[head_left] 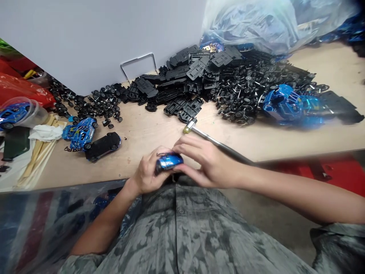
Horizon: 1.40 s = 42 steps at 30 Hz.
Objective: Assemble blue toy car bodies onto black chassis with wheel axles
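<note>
Close to my body, a small shiny blue toy car is held between both hands at the table's front edge. My left hand wraps round its left side, thumb below and fingers behind. From the right, my right hand grips the car's other end, fingers on top and thumb underneath. Parts of the car are hidden by the fingers. Just beyond my right hand lies a hammer with a metal and yellowish head. To the left, a black-bottomed toy car lies beside several blue toy cars.
Black chassis plates and wheel axles are heaped along the back. Blue car bodies lie at the right, below a clear plastic bag. A metal wire handle stands at the grey panel. A plastic tub sits far left.
</note>
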Each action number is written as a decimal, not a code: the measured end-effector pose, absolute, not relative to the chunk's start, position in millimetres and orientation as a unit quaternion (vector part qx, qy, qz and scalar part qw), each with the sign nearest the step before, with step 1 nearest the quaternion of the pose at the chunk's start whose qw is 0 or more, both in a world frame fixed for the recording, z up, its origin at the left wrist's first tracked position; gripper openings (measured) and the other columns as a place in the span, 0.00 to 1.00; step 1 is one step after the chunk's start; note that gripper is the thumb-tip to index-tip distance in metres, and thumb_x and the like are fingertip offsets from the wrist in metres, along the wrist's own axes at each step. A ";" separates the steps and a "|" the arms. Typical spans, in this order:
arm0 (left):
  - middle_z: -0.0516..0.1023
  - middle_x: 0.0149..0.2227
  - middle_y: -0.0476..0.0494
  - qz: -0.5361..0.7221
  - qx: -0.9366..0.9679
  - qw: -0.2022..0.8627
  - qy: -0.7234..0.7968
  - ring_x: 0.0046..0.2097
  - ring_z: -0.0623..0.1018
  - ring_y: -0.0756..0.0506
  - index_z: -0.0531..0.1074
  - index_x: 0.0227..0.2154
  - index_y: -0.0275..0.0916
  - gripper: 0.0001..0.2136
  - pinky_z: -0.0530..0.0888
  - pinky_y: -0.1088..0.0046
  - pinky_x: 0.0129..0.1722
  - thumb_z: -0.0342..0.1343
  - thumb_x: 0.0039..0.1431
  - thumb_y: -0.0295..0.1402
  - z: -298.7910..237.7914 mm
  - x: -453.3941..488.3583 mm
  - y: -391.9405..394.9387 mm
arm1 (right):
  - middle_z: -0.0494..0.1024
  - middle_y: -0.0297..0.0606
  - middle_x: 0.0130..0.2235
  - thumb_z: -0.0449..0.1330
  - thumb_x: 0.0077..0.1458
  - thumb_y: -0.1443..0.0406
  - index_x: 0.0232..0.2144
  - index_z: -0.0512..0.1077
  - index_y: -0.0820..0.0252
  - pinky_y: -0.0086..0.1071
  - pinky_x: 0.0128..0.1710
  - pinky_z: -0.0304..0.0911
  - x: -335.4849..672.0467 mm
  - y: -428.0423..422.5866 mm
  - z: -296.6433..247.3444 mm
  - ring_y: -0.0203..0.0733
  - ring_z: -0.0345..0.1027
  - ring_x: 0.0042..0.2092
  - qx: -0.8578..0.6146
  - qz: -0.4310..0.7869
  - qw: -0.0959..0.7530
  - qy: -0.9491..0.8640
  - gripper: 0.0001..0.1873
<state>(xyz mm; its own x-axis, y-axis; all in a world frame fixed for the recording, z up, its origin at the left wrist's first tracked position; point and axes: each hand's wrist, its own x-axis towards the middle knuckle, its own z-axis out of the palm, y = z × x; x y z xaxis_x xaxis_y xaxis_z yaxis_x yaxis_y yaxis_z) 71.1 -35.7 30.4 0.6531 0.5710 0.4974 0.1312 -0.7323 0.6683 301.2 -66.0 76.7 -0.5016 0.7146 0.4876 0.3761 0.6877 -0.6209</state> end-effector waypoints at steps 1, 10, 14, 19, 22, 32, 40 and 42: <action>0.79 0.46 0.39 0.356 0.857 0.311 0.206 0.46 0.82 0.42 0.67 0.57 0.38 0.21 0.78 0.69 0.47 0.62 0.63 0.31 33.6 71.4 -35.3 | 0.76 0.47 0.39 0.59 0.66 0.63 0.45 0.70 0.64 0.39 0.41 0.66 302.3 -65.6 77.6 0.46 0.69 0.40 -0.328 0.241 0.376 -0.832 0.09; 0.78 0.46 0.37 0.337 0.858 0.314 0.228 0.48 0.81 0.41 0.69 0.52 0.38 0.15 0.79 0.66 0.48 0.60 0.63 0.30 43.1 70.2 -34.6 | 0.76 0.42 0.36 0.60 0.61 0.65 0.43 0.71 0.63 0.35 0.37 0.63 302.1 -60.4 78.9 0.42 0.68 0.36 -0.339 0.282 0.355 -0.824 0.09; 0.81 0.45 0.39 0.343 0.850 0.294 0.271 0.46 0.83 0.41 0.69 0.51 0.39 0.15 0.80 0.67 0.46 0.60 0.63 0.31 37.1 69.0 -37.2 | 0.77 0.43 0.37 0.59 0.63 0.64 0.44 0.71 0.64 0.34 0.38 0.64 300.1 -59.7 77.2 0.42 0.69 0.37 -0.349 0.285 0.358 -0.817 0.09; 0.82 0.41 0.41 0.330 0.857 0.285 0.276 0.39 0.84 0.43 0.70 0.50 0.38 0.15 0.80 0.70 0.40 0.61 0.62 0.32 41.4 66.9 -38.0 | 0.79 0.42 0.39 0.62 0.62 0.63 0.45 0.73 0.63 0.34 0.40 0.65 304.5 -60.7 82.2 0.42 0.72 0.39 -0.380 0.333 0.329 -0.798 0.11; 0.82 0.40 0.40 0.326 0.868 0.265 0.263 0.39 0.83 0.43 0.70 0.50 0.38 0.14 0.80 0.71 0.40 0.61 0.62 0.32 42.5 65.8 -38.8 | 0.78 0.42 0.37 0.60 0.63 0.63 0.44 0.73 0.64 0.34 0.38 0.64 303.5 -62.2 80.6 0.42 0.70 0.36 -0.362 0.307 0.333 -0.815 0.10; 0.83 0.43 0.38 0.334 0.866 0.248 0.277 0.42 0.85 0.41 0.69 0.52 0.39 0.16 0.82 0.67 0.43 0.61 0.64 0.34 36.0 62.8 -41.9 | 0.75 0.41 0.35 0.58 0.64 0.65 0.44 0.70 0.61 0.35 0.35 0.63 296.3 -61.6 73.0 0.43 0.67 0.35 -0.331 0.262 0.353 -0.835 0.07; 0.82 0.45 0.37 0.338 0.873 0.259 0.239 0.45 0.84 0.41 0.67 0.55 0.38 0.19 0.82 0.67 0.47 0.62 0.63 0.32 39.4 62.2 -39.9 | 0.75 0.40 0.34 0.59 0.64 0.65 0.43 0.70 0.63 0.35 0.35 0.62 297.9 -59.4 83.8 0.42 0.67 0.35 -0.310 0.284 0.336 -0.843 0.07; 0.82 0.45 0.37 0.353 0.873 0.246 0.231 0.46 0.84 0.41 0.67 0.55 0.38 0.19 0.82 0.67 0.47 0.62 0.63 0.31 36.4 62.1 -41.2 | 0.75 0.42 0.35 0.58 0.64 0.66 0.43 0.70 0.65 0.35 0.35 0.62 295.1 -62.1 81.7 0.42 0.67 0.35 -0.301 0.272 0.348 -0.845 0.07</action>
